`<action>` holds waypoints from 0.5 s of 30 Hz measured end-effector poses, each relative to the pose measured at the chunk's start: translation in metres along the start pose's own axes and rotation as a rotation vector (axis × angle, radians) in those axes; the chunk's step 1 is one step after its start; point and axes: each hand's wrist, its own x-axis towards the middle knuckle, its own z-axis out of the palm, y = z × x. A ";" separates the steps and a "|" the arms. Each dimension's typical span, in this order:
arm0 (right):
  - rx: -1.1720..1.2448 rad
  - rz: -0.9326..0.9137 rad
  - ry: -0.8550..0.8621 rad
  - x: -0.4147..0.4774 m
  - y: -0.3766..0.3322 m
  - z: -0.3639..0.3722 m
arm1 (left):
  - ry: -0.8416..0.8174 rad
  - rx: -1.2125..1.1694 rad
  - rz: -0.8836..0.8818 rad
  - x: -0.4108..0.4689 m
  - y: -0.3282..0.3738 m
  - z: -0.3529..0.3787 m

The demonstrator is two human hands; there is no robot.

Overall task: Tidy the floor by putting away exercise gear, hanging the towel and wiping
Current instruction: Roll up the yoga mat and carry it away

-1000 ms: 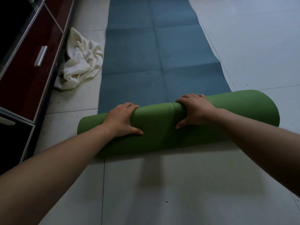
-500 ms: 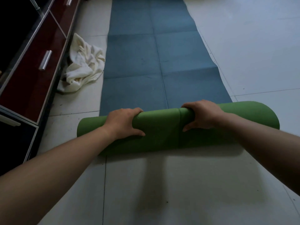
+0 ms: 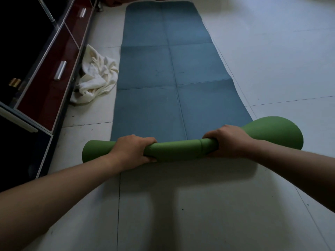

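The left hand [image 3: 134, 151] and right hand [image 3: 228, 140] are both wrapped tight around the green roll [image 3: 174, 150] at the near end of the mat [image 3: 168, 69], most of which lies flat and blue on the floor [image 3: 272, 51]. The roll flares loose outside each grip, so I'd squeeze evenly and push straight ahead. The towel [image 3: 97, 78] lies crumpled just left of the mat.

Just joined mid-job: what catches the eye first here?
The left hand and right hand grip the green rolled end of the mat, low in the middle. Its blue unrolled stretch runs away up the floor, and a crumpled white towel lies left of it, beside the cabinet.
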 end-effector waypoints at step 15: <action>0.229 -0.009 -0.361 0.001 -0.008 0.013 | -0.280 -0.231 -0.051 -0.018 -0.005 0.019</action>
